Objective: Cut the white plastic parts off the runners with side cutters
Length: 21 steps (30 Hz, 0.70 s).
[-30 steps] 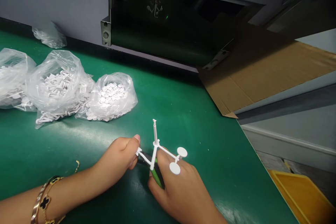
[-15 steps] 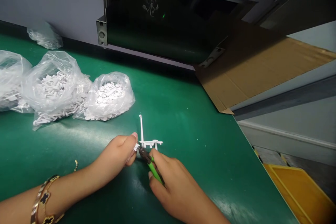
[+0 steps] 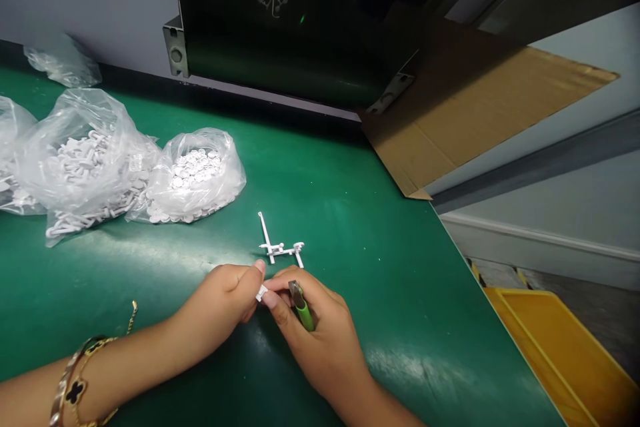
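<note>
Left grip point(image 3: 227, 293) pinches a small white part point(image 3: 262, 293); right grip point(image 3: 315, 333), closed on green cutters point(image 3: 301, 307), touches it too — firm pinch advisable.

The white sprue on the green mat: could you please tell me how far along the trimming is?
Done: the sprue lies on the mat looking stripped, and the nearest bag holds loose discs. In hand: the left hand pinches a small white piece; the right hand holds green cutters. Left: that piece is not yet bagged.
</note>
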Each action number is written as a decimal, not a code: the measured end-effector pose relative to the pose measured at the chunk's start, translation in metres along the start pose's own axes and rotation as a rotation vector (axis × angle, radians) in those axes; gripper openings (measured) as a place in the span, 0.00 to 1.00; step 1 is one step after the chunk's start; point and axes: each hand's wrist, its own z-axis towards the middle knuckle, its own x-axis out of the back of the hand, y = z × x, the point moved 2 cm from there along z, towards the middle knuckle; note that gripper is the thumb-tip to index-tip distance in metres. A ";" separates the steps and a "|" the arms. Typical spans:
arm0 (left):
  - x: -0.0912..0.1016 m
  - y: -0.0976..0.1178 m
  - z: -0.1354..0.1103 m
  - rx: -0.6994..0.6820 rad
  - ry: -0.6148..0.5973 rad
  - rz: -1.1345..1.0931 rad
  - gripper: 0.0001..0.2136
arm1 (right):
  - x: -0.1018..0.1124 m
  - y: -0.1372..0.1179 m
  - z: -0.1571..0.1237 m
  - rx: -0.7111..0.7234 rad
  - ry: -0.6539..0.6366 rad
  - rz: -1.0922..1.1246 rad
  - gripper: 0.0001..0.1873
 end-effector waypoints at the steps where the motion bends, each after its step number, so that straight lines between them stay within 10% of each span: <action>1: 0.000 0.000 0.000 0.001 0.015 0.014 0.23 | 0.000 0.001 0.000 -0.020 -0.004 0.002 0.06; 21: 0.001 -0.003 0.003 0.004 -0.060 0.096 0.24 | 0.004 0.004 0.005 -0.192 -0.117 -0.021 0.06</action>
